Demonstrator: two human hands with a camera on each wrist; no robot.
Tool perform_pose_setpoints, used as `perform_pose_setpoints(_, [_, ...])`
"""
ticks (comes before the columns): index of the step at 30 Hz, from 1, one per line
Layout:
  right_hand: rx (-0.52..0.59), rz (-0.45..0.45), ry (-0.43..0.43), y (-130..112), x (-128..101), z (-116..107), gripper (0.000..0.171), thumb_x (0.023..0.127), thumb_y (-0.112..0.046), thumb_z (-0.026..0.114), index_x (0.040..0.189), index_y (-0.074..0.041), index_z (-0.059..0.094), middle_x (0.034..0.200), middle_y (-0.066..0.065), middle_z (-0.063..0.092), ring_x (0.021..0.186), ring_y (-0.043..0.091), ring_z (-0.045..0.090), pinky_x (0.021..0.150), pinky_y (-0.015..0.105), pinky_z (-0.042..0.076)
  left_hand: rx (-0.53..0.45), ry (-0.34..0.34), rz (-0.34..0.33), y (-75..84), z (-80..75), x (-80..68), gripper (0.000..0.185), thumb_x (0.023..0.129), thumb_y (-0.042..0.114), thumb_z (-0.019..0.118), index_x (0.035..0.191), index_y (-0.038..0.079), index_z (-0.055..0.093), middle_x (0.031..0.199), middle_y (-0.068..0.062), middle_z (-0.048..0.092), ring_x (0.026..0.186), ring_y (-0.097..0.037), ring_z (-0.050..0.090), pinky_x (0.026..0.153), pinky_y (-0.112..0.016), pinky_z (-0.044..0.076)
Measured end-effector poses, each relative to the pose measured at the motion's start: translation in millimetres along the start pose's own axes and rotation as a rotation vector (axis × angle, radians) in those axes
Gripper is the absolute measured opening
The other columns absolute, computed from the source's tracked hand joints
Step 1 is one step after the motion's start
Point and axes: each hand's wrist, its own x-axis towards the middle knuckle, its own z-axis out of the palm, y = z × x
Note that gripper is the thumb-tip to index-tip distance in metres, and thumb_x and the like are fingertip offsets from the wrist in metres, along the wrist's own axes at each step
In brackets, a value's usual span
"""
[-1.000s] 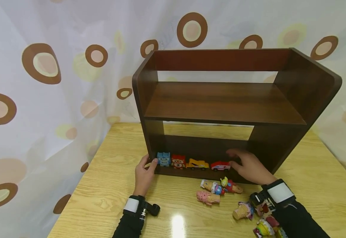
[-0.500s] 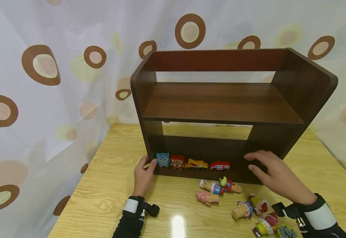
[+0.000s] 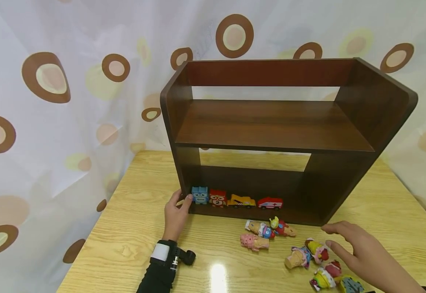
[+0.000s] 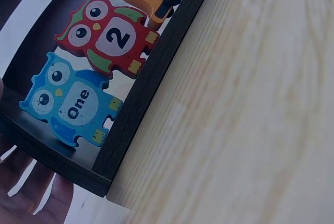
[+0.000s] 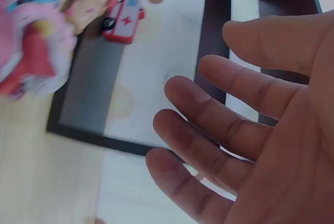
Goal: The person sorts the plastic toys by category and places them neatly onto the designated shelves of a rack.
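Note:
My left hand (image 3: 175, 215) holds the left side panel of a dark brown two-tier shelf (image 3: 271, 126), thumb at its front edge and fingers on the outer side. Just inside that panel stands a blue owl block (image 4: 75, 101) marked "One", beside a red owl block (image 4: 107, 33) marked "2". A yellow toy truck (image 3: 241, 201) and a red-and-white toy ambulance (image 3: 270, 203) continue the row on the lower board. Off the shelf's front right corner, my right hand (image 3: 367, 252) hangs with spread, slightly bent fingers and nothing in them.
Ice-cream-cone figures lie on the wooden table in front of the shelf, among them a pink one (image 3: 254, 242) and one with a blue-and-pink top (image 3: 298, 257). A yellow-and-grey piece (image 3: 351, 285) lies near the right forearm. A dotted curtain (image 3: 70, 122) hangs behind.
My right hand has drawn back from beside the toy ambulance, moving right and toward me, out of the shelf. My left hand stays at the side panel.

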Motion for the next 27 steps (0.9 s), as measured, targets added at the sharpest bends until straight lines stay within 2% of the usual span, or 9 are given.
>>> perform_pose_setpoints(4, [-0.014,0.064,-0.073,12,-12,5,0.031,0.088,-0.026,0.074,0.115,-0.011,0.069,0.112,0.001,0.070,0.096,0.029,0.066,0.076,0.037,0.057,0.006,-0.005,-0.006,-0.4,-1.3,0.8,0.040,0.099,0.027,0.060,0.136,0.013,0.059,0.136,-0.011,0.062,0.126,-0.031,0.057,0.105,-0.053,0.048])
perform_pose_setpoints(12, [0.045,0.145,-0.296,35,-27,27,0.037,0.094,-0.034,0.066,0.121,-0.009,0.065,0.113,0.000,0.069,0.093,0.019,0.067,0.072,0.025,0.053,0.029,-0.002,-0.003,-1.7,-9.2,-4.9,0.040,0.099,0.026,0.060,0.136,0.012,0.059,0.136,-0.011,0.063,0.125,-0.030,0.056,0.104,-0.051,0.049])
perform_pose_setpoints(16, [0.072,0.150,-0.334,47,-35,33,0.037,0.097,-0.032,0.062,0.123,-0.005,0.064,0.110,-0.001,0.068,0.088,0.007,0.066,0.069,0.021,0.052,0.025,-0.013,-0.004,-1.3,-8.3,-6.6,0.041,0.099,0.028,0.060,0.137,0.013,0.058,0.136,-0.011,0.062,0.126,-0.030,0.056,0.104,-0.051,0.049])
perform_pose_setpoints(21, [0.102,0.191,-0.398,56,-41,37,0.041,0.098,-0.031,0.059,0.125,0.000,0.062,0.113,0.003,0.069,0.089,0.010,0.066,0.070,0.023,0.052,0.012,0.000,0.011,-4.5,-6.3,-7.6,0.039,0.099,0.026,0.061,0.136,0.012,0.059,0.135,-0.011,0.063,0.124,-0.030,0.057,0.103,-0.051,0.049])
perform_pose_setpoints(23, [0.130,0.197,-0.438,61,-43,39,0.042,0.100,-0.030,0.057,0.126,0.002,0.061,0.115,0.008,0.069,0.089,0.014,0.067,0.069,0.023,0.052,0.004,0.004,0.002,-5.4,-5.4,-8.0,0.039,0.099,0.024,0.061,0.136,0.013,0.059,0.135,-0.011,0.063,0.124,-0.030,0.057,0.103,-0.051,0.049])
perform_pose_setpoints(27, [0.191,0.135,-0.480,71,-46,41,0.040,0.100,-0.024,0.055,0.125,0.007,0.059,0.114,0.015,0.068,0.085,0.001,0.062,0.067,0.021,0.050,-0.007,0.012,-0.008,-5.8,-4.7,-8.8,0.039,0.098,0.022,0.062,0.136,0.012,0.059,0.135,-0.011,0.063,0.124,-0.030,0.057,0.103,-0.051,0.049])
